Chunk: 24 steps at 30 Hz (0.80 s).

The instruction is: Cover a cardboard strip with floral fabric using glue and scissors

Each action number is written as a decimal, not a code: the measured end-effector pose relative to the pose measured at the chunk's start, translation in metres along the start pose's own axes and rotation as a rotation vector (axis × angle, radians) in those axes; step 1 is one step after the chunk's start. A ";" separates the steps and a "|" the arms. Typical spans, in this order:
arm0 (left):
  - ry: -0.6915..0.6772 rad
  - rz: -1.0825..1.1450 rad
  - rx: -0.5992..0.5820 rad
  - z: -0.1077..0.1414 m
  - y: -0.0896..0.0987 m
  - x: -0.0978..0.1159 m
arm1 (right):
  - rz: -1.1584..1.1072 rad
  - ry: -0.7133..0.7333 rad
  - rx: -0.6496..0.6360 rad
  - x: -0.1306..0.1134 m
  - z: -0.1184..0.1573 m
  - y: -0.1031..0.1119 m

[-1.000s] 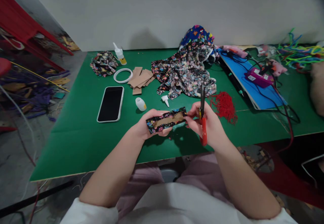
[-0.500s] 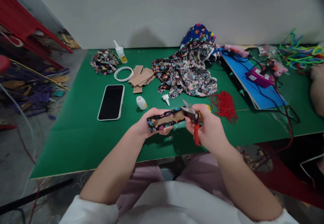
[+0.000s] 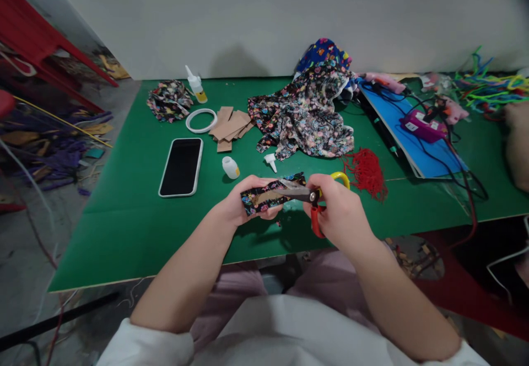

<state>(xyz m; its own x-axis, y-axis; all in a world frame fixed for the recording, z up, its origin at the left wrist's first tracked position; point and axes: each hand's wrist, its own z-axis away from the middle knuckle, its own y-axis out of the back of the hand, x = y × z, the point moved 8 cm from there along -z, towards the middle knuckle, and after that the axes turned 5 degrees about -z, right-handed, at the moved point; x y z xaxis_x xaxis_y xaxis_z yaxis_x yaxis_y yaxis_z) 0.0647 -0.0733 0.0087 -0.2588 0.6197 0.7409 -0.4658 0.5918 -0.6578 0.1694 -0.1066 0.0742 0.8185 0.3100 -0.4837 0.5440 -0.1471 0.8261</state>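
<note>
My left hand [image 3: 237, 203] grips one end of a cardboard strip wrapped at its edges in dark floral fabric [image 3: 256, 209], its bare brown middle facing up. Scissors [image 3: 313, 196] with one red and one yellow handle are in my right hand [image 3: 341, 206]. Their blades point left and lie over the strip; whether they touch it I cannot tell. Just beyond my hands are a small white bottle [image 3: 230, 167] without its cap and a white nozzle cap [image 3: 270, 161]. Small scraps lie on the table below the strip.
On the green table [image 3: 124, 233] are a phone [image 3: 181, 167], a white ring [image 3: 201, 120], cardboard strips [image 3: 231, 126], a glue bottle [image 3: 197, 86], floral fabric [image 3: 309, 115] and red threads [image 3: 366, 173]. Cables cross a blue folder [image 3: 438, 151] at right, beside a purple device [image 3: 424, 126]. Someone's arm [image 3: 518, 145] shows at the far right.
The scissors have turned from pointing up and left to lying along the strip, with their blades over it. My left hand and the strip have hardly moved.
</note>
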 end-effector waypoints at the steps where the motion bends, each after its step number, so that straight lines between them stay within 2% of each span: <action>1: 0.000 -0.002 -0.001 0.000 0.000 0.000 | 0.003 0.004 0.014 0.000 0.001 0.001; 5: -0.005 0.003 -0.009 0.000 0.000 0.000 | -0.110 -0.046 0.076 0.007 0.005 0.003; 10: 0.028 0.026 0.006 0.000 0.001 -0.001 | -0.581 -0.342 0.197 0.036 0.009 -0.002; 13: 0.029 0.020 0.001 0.000 0.001 -0.002 | -0.744 -0.400 0.181 0.041 0.008 -0.011; 19: 0.038 0.002 -0.002 -0.001 -0.001 -0.001 | -0.685 -0.380 0.202 0.036 0.007 -0.015; 24: 0.029 -0.001 0.009 -0.001 0.001 0.000 | -0.540 -0.350 0.208 0.029 0.004 -0.011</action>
<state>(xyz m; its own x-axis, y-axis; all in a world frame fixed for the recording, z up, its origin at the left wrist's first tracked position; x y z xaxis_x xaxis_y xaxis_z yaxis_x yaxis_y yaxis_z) 0.0652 -0.0727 0.0077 -0.2333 0.6340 0.7373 -0.4741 0.5879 -0.6555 0.1884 -0.0999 0.0501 0.4143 0.0734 -0.9072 0.8891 -0.2459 0.3862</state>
